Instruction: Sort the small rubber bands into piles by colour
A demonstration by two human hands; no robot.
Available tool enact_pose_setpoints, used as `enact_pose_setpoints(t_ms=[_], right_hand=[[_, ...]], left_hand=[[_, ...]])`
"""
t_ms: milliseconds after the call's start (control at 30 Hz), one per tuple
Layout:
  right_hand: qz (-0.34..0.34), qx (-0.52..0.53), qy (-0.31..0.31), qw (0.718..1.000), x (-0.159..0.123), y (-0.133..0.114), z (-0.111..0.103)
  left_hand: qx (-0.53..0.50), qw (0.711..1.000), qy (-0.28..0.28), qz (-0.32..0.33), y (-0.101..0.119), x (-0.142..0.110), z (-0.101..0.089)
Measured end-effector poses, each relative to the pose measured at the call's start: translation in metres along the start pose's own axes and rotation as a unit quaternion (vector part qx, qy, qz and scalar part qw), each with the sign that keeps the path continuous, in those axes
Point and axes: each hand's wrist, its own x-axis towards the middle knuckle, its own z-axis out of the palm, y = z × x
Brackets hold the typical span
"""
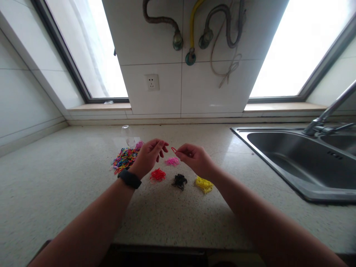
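A red rubber band (pixel 174 150) is pinched between the thumb and fingertips of my right hand (pixel 194 157), its loop sticking out to the left. My left hand (pixel 150 155) hovers just across from it, fingers loosely bent and apart, with nothing visible in them. Beneath the hands lie small heaps of rubber bands: a pink heap (pixel 172 161), a red heap (pixel 158 175), a black heap (pixel 180 181) and a yellow heap (pixel 204 184), the last beside my right wrist. A larger mixed-colour heap (pixel 124 159) is partly hidden behind my left hand.
A clear cup-like container (pixel 128 138) stands behind the mixed heap on the speckled countertop (pixel 172 222). To the right is a steel sink (pixel 292 167) with a faucet (pixel 319 124). Pipes and a wall socket (pixel 152 82) are on the tiled wall behind.
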Motion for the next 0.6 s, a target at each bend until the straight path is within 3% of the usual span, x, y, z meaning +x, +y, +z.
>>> enact_pose_setpoints(t_ms=[267,600], right_hand=[[0.047,0.171,-0.002,0.984,-0.005,-0.013,-0.010],[0.007,0.260,0.013,0.966,-0.013,-0.025,-0.021]], left_hand=[[0.052,0.998,0.033,-0.001,-0.010,0.006,-0.015],[0.127,0.990,0.059,0.020,-0.026,0.014,-0.030]])
